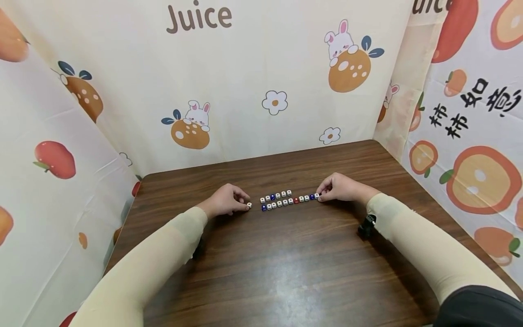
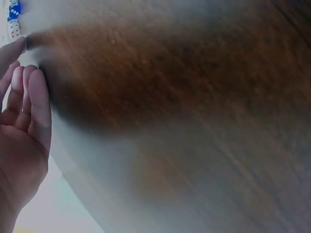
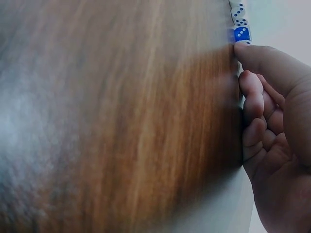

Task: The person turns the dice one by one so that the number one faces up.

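Two rows of small dice lie across the table, a shorter back row (image 1: 278, 195) and a longer front row (image 1: 285, 202). My left hand (image 1: 224, 200) pinches a white die (image 1: 249, 205) between thumb and fingers, a small gap left of the rows. In the left wrist view the thumb covers most of that die, and a blue die (image 2: 14, 11) shows beyond it. At the right end of the front row, my right hand (image 1: 340, 187) pinches a white die (image 1: 317, 196). It sits against a blue die (image 3: 241, 34), largely hidden by the thumb in the right wrist view.
The front row is mostly white, with blue dice and one red die (image 1: 296, 200) among them. Brown wood-grain table (image 1: 261, 259) surrounds the dice. Printed cloth hangs behind (image 1: 245, 127) and along both sides. Each wrist bears a dark camera, the right one (image 1: 367, 226) plainer to see.
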Available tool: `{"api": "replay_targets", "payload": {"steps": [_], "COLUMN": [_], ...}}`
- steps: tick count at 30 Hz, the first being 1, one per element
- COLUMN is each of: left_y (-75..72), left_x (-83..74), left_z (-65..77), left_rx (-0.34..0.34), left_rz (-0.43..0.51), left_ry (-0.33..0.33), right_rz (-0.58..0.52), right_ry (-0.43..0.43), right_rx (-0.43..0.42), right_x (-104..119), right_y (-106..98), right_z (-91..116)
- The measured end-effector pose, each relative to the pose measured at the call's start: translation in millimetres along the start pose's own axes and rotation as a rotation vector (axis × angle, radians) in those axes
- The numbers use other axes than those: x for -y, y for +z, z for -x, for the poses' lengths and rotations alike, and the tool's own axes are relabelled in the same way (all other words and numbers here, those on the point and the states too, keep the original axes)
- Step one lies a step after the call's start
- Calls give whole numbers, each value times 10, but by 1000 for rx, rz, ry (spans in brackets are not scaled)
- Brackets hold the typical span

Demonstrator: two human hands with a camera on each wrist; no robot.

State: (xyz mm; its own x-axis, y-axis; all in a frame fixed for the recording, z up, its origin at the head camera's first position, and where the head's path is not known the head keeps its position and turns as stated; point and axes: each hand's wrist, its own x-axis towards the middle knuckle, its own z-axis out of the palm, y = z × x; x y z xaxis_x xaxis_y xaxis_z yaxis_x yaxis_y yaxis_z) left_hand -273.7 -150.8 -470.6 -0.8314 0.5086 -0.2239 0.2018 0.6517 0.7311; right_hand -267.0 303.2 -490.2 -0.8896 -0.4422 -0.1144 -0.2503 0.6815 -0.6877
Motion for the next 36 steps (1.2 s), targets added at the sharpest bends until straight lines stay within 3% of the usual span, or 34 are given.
{"api": "replay_targets", "payload": {"steps": [8, 16, 26, 36], "left_y": [14, 80, 355, 657], "left_x": [-32, -135, -558, -924], "left_z": [-27, -76, -319, -623], "left_rx": [-4, -187, -256, -263], "left_rz": [-52, -37, 13, -97], "left_ry": [15, 88, 51, 26], "right_rz": [4, 7, 1, 17], "right_ry": [-6, -9, 7, -12], "right_rx": [-2, 2, 0, 2], "right_x": [20, 61, 61, 22], "right_y": [-28, -36, -29, -7], "right_z": [-13, -10, -12, 9]}}
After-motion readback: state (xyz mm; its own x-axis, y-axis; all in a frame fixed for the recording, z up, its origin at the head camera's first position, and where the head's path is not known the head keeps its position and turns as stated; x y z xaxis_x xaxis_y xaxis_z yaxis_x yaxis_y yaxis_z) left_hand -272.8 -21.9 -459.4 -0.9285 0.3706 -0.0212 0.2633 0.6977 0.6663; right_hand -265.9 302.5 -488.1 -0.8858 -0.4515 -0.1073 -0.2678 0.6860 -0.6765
